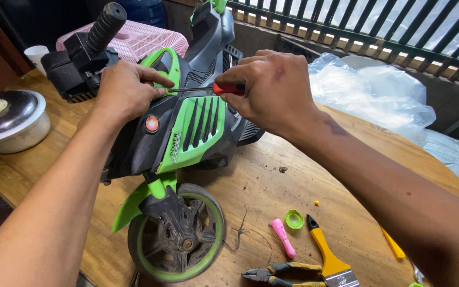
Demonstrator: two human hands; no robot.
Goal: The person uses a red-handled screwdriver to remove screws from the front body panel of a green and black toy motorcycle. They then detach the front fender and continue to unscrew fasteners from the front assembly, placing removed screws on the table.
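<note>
A green and black toy motorcycle (187,133) lies on its side on a wooden table (272,191), its front wheel (179,236) toward me. My left hand (126,90) rests on the green fairing near the black handlebar grip (104,24). My right hand (272,90) grips a red-handled screwdriver (228,89). Its thin shaft points left, with the tip against the bodywork beside my left fingers.
Near the table's front edge lie pliers (277,275), a yellow-handled paintbrush (328,258), a pink tool (282,237) and a green cap (294,219). A lidded metal pot (6,119) stands at left, a pink basket (139,37) behind, clear plastic sheeting (378,93) at right.
</note>
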